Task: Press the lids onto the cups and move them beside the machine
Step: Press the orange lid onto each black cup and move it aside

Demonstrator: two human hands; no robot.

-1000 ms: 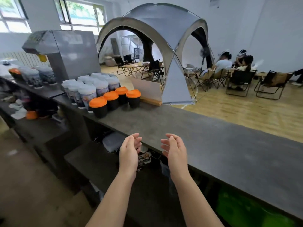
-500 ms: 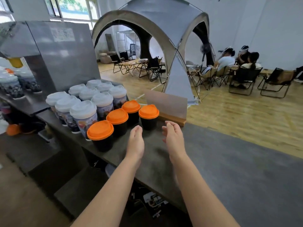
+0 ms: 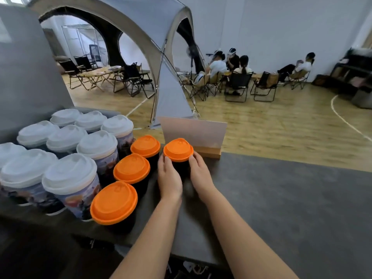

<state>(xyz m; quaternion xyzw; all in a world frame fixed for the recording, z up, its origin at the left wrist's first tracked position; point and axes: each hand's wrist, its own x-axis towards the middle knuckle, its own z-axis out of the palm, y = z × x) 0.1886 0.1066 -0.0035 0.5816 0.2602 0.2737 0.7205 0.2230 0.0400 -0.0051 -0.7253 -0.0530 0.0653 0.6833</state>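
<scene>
— Hands first: what are they on?

— Both my hands, left hand (image 3: 169, 179) and right hand (image 3: 199, 176), curl round the black cup (image 3: 179, 168) at twelve o'clock on the bench (image 3: 281, 198), fingertips at its orange lid (image 3: 178, 150).

— How far along?

— Every cup wears a lid. Three orange-lidded cups (image 3: 131, 171) stand at ten o'clock, beside the white-lidded cups (image 3: 60, 158) by the machine (image 3: 26, 67); this one looks last to join them.

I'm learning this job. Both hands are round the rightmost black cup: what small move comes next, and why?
Probably press the orange lid down, then lift. The left hand and right hand grip the cup, fingertips at the lid's rim; whether it is seated cannot be told.
</scene>
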